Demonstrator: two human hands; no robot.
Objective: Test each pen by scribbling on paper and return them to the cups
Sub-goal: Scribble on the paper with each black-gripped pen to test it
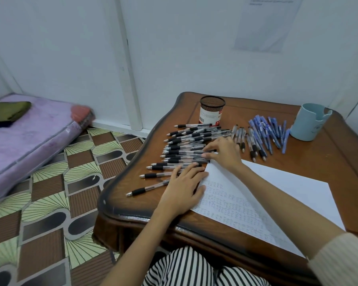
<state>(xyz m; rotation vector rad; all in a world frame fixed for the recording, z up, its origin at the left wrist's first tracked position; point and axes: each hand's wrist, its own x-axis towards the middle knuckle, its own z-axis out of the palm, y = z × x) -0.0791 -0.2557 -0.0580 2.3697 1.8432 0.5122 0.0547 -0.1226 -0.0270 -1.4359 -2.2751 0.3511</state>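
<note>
Several black-grip clear pens (182, 145) lie in a spread pile on the left part of the wooden table (329, 157). My right hand (223, 151) reaches over the pile, thumb and fingers pinching one black pen at the pile's right edge. Resting flat with straight fingers, my left hand (184, 188) covers the nearest pens and the left corner of the white paper (277, 188), which bears rows of small scribbles. Several blue pens (265, 129) lie further right. A black mesh cup (212, 110) and a light blue mug (310, 122) stand at the back.
The table stands against a white wall. A patterned floor (50, 182) lies to the left, with a purple mattress (25, 137) carrying a green folded cloth (8, 112). My striped trousers (186, 267) show under the table's front edge.
</note>
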